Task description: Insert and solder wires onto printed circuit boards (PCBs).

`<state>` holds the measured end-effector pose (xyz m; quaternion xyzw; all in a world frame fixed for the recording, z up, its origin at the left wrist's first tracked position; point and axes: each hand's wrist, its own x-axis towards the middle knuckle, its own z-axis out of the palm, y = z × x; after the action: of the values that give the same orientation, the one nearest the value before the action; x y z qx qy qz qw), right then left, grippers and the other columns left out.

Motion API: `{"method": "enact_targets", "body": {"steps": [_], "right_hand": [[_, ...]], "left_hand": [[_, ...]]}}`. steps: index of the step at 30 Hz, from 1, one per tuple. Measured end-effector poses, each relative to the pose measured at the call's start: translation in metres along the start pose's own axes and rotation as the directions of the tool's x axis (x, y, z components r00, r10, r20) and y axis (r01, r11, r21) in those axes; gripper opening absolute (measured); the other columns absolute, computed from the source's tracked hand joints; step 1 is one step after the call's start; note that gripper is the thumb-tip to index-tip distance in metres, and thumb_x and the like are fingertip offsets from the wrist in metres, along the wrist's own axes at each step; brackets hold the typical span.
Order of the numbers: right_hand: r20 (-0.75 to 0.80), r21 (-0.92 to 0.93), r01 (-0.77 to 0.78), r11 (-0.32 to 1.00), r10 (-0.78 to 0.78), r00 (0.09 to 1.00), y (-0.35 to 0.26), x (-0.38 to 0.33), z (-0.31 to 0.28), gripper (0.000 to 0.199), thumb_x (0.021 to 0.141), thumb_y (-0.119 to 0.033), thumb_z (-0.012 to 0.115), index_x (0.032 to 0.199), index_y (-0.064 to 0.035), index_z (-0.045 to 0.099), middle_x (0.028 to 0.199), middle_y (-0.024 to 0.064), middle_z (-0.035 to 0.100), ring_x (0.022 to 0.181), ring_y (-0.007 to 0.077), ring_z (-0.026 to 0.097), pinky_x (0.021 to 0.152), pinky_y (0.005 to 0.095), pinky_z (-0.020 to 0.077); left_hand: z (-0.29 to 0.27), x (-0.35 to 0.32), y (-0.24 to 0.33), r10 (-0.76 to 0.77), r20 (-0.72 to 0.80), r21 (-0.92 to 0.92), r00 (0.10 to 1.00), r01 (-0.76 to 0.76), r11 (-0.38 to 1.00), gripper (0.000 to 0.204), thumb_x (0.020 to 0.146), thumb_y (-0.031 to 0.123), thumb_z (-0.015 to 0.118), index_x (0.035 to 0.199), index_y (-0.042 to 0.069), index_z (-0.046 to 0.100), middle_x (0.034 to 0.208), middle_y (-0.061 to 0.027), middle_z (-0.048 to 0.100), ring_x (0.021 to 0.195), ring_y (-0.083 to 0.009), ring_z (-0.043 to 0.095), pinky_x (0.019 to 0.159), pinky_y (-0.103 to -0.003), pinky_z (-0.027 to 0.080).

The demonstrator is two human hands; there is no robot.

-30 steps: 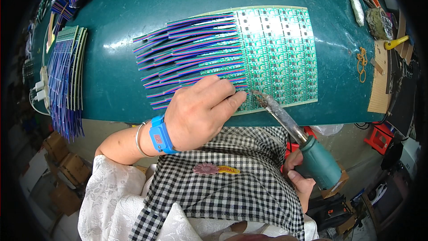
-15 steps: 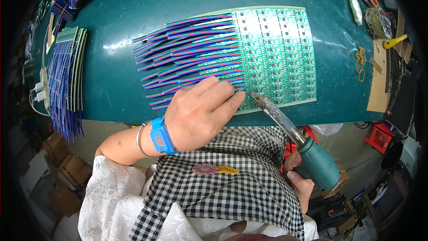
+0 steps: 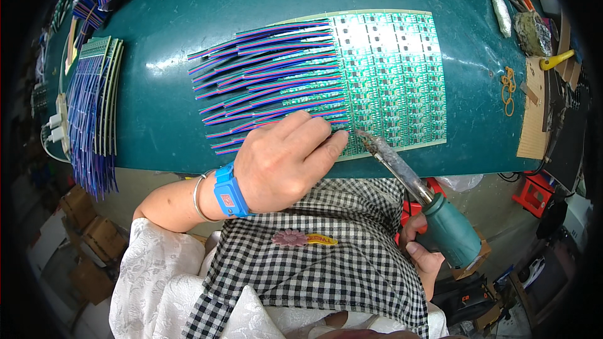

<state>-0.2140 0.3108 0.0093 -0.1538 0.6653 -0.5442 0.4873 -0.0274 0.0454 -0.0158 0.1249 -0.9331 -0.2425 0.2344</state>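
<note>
Head view, I log:
Left hand [image 3: 282,163]: fingers together, pressing ribbon wires [image 3: 270,81] at worktop [image 3: 163,19] near edge.
Right hand [image 3: 424,254]: clamped around soldering iron [image 3: 418,198]; tip touches circuit panel [image 3: 392,75].

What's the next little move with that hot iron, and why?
Probably nudge the soldering iron tip leftward onto the wire end pinned under the left hand. The tip sits at the green circuit board's lower edge, just right of the fingertips, where the last striped ribbon wires meet the board.

Circuit panel [image 3: 392,75] on mat [image 3: 163,107]; wires [image 3: 270,81] left.
</note>
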Motion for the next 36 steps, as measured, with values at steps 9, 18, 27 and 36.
{"method": "enact_targets", "body": {"steps": [9, 18, 27, 36], "right_hand": [[0.118, -0.058, 0.070, 0.996, -0.063, 0.991, 0.009, 0.002, -0.014, 0.033, 0.075, -0.017, 0.082, 0.094, -0.0007, 0.060, 0.076, 0.0046, 0.057, 0.066, 0.0173, 0.053, 0.062, 0.0304, 0.0423], [0.055, 0.066, 0.069, 0.995, -0.073, 0.996, 0.003, -0.002, -0.008, 0.045, 0.075, -0.010, 0.081, 0.111, 0.0020, 0.057, 0.077, 0.0057, 0.057, 0.065, 0.0169, 0.053, 0.060, 0.0308, 0.0425], [0.098, 0.065, 0.053, 0.996, -0.060, 0.993, 0.004, -0.002, -0.011, 0.046, 0.078, -0.014, 0.082, 0.114, 0.0033, 0.059, 0.075, 0.0039, 0.056, 0.067, 0.0154, 0.053, 0.062, 0.0295, 0.0427], [0.136, -0.199, 0.136, 0.971, -0.110, 0.985, 0.010, 0.002, -0.017, 0.033, 0.078, -0.020, 0.082, 0.095, 0.0001, 0.062, 0.074, 0.0045, 0.058, 0.064, 0.0178, 0.053, 0.061, 0.0315, 0.0432]], "left_hand": [[0.000, 0.000, 0.001, 0.009, 0.006, 0.026, 1.000, -0.009, 1.000, 0.041, 0.063, -0.002, 0.073, 0.105, -0.001, 0.074, 0.089, -0.0089, 0.063, 0.067, -0.0222, 0.060, 0.051, -0.034, 0.047], [-0.001, 0.001, 0.002, 0.015, 0.022, 0.051, 1.000, -0.017, 0.999, 0.044, 0.061, 0.001, 0.070, 0.105, -0.002, 0.074, 0.088, -0.0089, 0.062, 0.066, -0.0217, 0.059, 0.051, -0.034, 0.047], [-0.001, 0.001, 0.003, 0.011, 0.024, 0.059, 1.000, -0.012, 0.998, 0.042, 0.063, 0.000, 0.070, 0.105, -0.001, 0.074, 0.088, -0.0089, 0.062, 0.066, -0.0214, 0.058, 0.051, -0.033, 0.047], [-0.001, 0.001, 0.001, 0.013, 0.025, 0.042, 1.000, -0.014, 0.999, 0.043, 0.063, 0.001, 0.070, 0.105, -0.001, 0.075, 0.089, -0.0086, 0.062, 0.067, -0.0212, 0.058, 0.050, -0.034, 0.047]]}}
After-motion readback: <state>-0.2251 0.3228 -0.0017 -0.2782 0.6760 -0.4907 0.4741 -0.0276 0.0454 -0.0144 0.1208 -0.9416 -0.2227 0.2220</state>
